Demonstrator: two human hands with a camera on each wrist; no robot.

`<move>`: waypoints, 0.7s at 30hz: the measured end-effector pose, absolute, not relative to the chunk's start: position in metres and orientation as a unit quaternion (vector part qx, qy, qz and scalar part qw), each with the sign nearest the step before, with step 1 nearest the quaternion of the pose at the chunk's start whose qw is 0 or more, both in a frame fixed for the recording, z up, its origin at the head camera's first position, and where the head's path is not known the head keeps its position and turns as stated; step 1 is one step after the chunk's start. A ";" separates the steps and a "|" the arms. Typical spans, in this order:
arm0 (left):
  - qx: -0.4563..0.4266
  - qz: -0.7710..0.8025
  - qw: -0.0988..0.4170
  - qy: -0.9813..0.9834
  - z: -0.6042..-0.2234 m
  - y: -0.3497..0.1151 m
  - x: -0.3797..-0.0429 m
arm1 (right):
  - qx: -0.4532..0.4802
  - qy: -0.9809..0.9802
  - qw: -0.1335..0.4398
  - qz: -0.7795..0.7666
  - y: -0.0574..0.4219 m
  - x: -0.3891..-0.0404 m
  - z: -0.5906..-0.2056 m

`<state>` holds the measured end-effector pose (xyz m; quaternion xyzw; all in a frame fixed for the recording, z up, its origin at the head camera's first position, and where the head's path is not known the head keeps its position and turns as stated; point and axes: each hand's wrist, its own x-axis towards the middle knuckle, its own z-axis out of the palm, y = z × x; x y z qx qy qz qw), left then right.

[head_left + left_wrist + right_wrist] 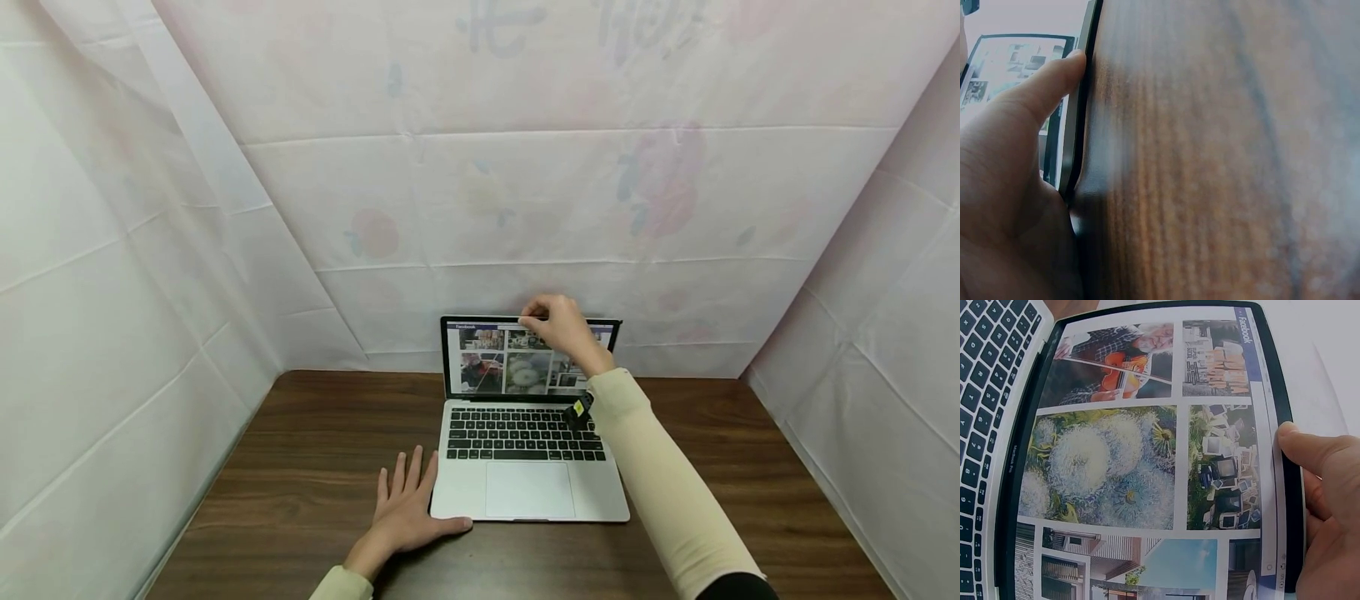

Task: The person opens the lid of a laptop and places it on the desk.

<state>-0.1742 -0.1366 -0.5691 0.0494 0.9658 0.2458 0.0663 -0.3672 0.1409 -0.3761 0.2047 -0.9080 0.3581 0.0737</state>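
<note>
A silver laptop (pixel 459 492) stands unfolded on the wooden table, its lit screen (pixel 491 340) leaning back a little and showing a page of pictures. My right hand (pixel 561 327) pinches the top edge of that screen. In the right wrist view the thumb (pixel 1300 445) presses on the black bezel and the curled fingers go behind the lid. My left hand (pixel 408 508) rests by the laptop's front left corner, fingers straight and spread. Its thumb (pixel 1054 81) lies along the front edge of the base.
The brown table (pixel 322 467) extends to both sides of the laptop. White cloth (pixel 525 208) with faded prints hangs behind it and at the left and right. A small black device with a yellow mark (pixel 578 408) sits at my right wrist, over the keyboard.
</note>
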 end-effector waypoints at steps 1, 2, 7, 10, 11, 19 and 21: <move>0.050 0.248 0.063 0.966 -0.570 -0.137 -0.174 | 0.206 -0.908 0.073 0.358 0.141 -0.368 -0.376; 0.050 0.246 0.063 0.966 -0.571 -0.137 -0.174 | 0.206 -0.908 0.073 0.358 0.141 -0.368 -0.376; 0.046 0.241 0.067 0.967 -0.574 -0.138 -0.176 | 0.204 -0.909 0.065 0.358 0.141 -0.370 -0.376; 0.044 0.242 0.071 0.967 -0.574 -0.137 -0.176 | 0.202 -0.909 0.062 0.359 0.142 -0.372 -0.375; 0.044 0.245 0.070 0.966 -0.573 -0.137 -0.175 | 0.202 -0.909 0.061 0.359 0.142 -0.372 -0.375; 0.048 0.251 0.076 0.964 -0.563 -0.136 -0.170 | 0.198 -0.909 0.056 0.363 0.141 -0.373 -0.375; 0.052 0.254 0.074 0.963 -0.561 -0.137 -0.169 | 0.197 -0.908 0.057 0.365 0.141 -0.373 -0.375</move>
